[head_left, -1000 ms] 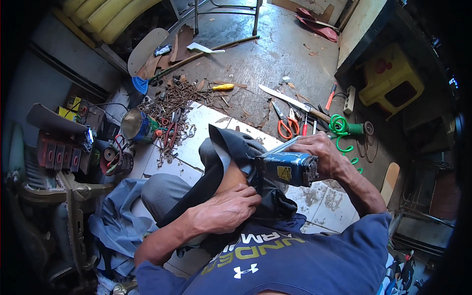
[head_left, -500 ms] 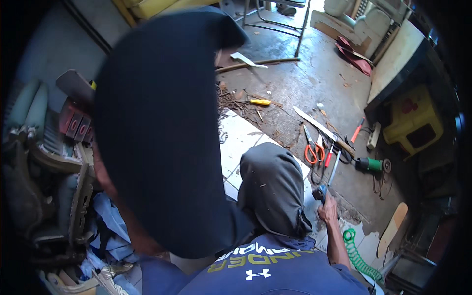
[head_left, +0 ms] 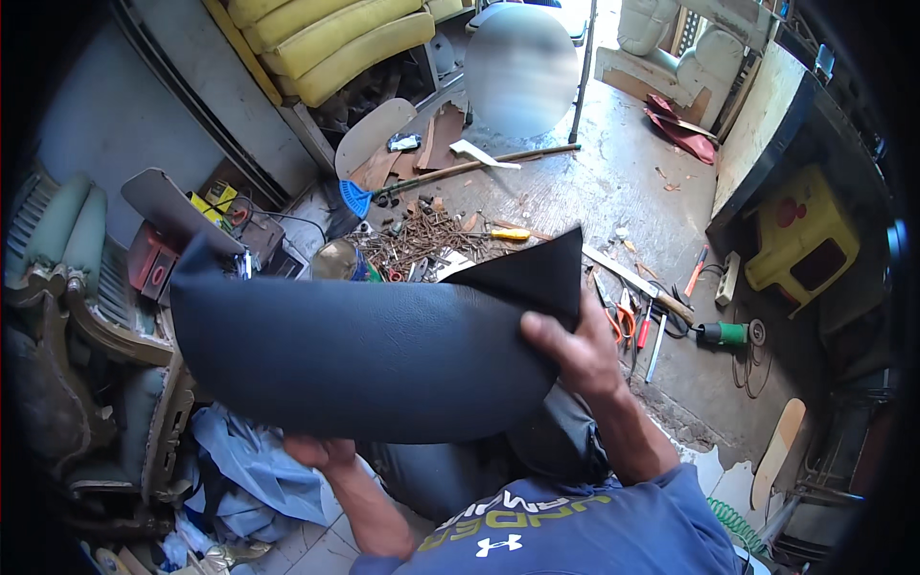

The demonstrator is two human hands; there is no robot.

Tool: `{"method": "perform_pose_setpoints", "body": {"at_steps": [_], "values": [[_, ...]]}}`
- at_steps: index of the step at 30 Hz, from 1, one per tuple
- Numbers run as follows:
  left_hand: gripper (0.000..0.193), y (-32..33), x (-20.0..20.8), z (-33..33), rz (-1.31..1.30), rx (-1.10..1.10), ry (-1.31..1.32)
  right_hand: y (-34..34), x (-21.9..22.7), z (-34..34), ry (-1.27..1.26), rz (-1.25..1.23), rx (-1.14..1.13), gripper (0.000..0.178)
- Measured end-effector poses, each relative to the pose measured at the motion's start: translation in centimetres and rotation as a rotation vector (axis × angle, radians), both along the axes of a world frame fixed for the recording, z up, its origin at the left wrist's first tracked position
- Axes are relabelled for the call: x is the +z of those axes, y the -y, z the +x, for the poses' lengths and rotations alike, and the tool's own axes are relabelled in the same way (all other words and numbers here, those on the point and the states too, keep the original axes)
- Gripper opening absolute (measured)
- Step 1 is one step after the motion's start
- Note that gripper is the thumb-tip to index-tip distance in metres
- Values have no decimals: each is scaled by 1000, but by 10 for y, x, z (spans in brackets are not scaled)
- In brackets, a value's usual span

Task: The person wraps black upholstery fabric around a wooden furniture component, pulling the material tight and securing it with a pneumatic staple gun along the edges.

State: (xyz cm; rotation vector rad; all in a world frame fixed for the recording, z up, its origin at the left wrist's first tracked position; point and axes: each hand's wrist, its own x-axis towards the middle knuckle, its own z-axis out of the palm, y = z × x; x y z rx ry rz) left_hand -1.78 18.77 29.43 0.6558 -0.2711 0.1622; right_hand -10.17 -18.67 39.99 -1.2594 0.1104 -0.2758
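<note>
A curved black panel (head_left: 364, 359) covered in smooth leather-like material lies across in front of me, its long side running left to right. At its right end a pointed flap (head_left: 541, 273) of the covering stands up. My right hand (head_left: 583, 350) grips that end, thumb on the top face and the other fingers mostly hidden behind. Under the lower left edge, my left hand (head_left: 321, 450) holds the panel from below, with most of its fingers out of sight.
Rusty nails or screws (head_left: 422, 238) are heaped on the floor beyond the panel. Orange-handled scissors (head_left: 626, 321), a long knife (head_left: 642, 278) and a green angle grinder (head_left: 733, 333) lie at the right. Carved chair frames (head_left: 105, 316) crowd the left; a green coiled hose (head_left: 736, 527) lies lower right.
The panel has turned from upright to lying across. My right hand has let go of a small blue-and-black tool and taken hold of the panel's right end.
</note>
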Motion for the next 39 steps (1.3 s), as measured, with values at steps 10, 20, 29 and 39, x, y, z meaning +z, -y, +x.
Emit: {"method": "perform_pose_setpoints", "body": {"at_steps": [10, 20, 29, 39], "values": [[38, -45, 147, -33, 1261, 415, 51, 44, -9, 27, -49, -468, 590, 61], [63, 180, 82, -11, 1342, -368, 277, 27, -17, 28, 509, -1067, 137, 46], [52, 181, 73, -17, 1369, 40, 428, 19, -16, 19, 313, -1122, 149, 58], [51, 167, 78, -24, 1448, 184, 417, -26, -28, 31, 526, -1309, -127, 49]]}}
